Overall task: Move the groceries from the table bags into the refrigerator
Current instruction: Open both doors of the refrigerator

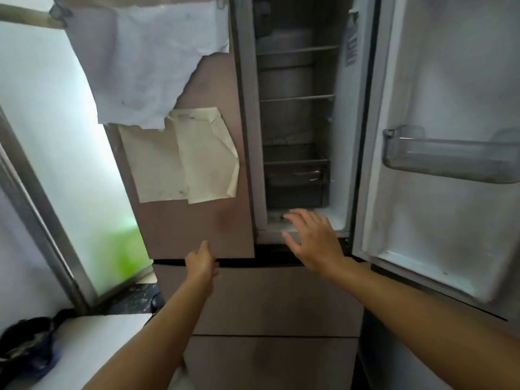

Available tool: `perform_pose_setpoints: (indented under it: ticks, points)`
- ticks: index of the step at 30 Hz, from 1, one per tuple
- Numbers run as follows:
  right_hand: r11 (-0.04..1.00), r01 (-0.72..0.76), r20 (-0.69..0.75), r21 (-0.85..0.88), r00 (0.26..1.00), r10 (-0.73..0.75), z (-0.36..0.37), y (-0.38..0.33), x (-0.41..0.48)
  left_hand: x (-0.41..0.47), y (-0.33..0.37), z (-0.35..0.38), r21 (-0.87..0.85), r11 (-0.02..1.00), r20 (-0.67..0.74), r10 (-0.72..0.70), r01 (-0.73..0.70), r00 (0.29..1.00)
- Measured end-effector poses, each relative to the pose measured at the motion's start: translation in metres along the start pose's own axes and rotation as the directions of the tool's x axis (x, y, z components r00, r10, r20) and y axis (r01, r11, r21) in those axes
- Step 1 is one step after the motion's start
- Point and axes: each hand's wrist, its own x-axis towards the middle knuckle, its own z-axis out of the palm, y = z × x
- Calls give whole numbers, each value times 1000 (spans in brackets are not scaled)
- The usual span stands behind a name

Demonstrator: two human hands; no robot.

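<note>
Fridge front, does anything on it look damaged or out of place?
Yes. The white paper on the closed left door is torn along its lower right edge, and the yellowed sheet beneath it is creased and curling.

The fridge [253, 299] fills the middle of the frame, its right door [450, 206] swung open to the right with a bin [450, 159] on it. Its left door [197, 220] is closed, with two papers [146, 66] on it, one above the other. Shelves [297, 50] sit above a drawer [295, 175] inside. My left hand [201, 263] is at the closed door's bottom edge, my right hand [315, 240] before the compartment's floor. A window [56, 150] lies left, a counter [92, 347] lower left.
</note>
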Motion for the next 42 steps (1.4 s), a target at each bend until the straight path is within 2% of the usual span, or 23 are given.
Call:
perform_pose_setpoints:
  ticks: [3,8,11,14,18,22,28,32,37,42]
  points:
    - [991,-79,-14,106,997,81,29,-26,49,37,-5,-9,-227,955,85,-175,190,981]
    - [906,-252,-63,339,955,289,73,-57,116,77,-10,6,-419,804,243,-349,422,905]
    - [851,-304,-97,428,921,378,92,-64,130,90,-18,20,-446,771,245,-384,455,890]
    - [861,-294,-144,415,913,381,102,-62,130,95,-25,29,-493,737,266,-379,463,886]
    - [859,-298,-133,416,915,382,102,-61,130,93,-23,36,-574,646,343,-368,503,864]
    - [852,-315,-114,419,912,393,97,-64,128,87,-19,29,-582,604,407,-363,545,838]
    - [853,-328,-73,407,919,388,91,-74,117,73,-19,15,-538,650,443,-325,537,836]
    - [885,-315,-82,343,928,362,81,-85,103,64,-20,10,-499,714,404,-311,492,860]
    - [954,-208,-161,215,956,244,71,-117,58,43,-29,-24,-396,813,349,-296,427,889]
    - [965,-37,-189,260,978,88,42,-134,18,3,-27,-75,-299,907,339,-190,297,922]
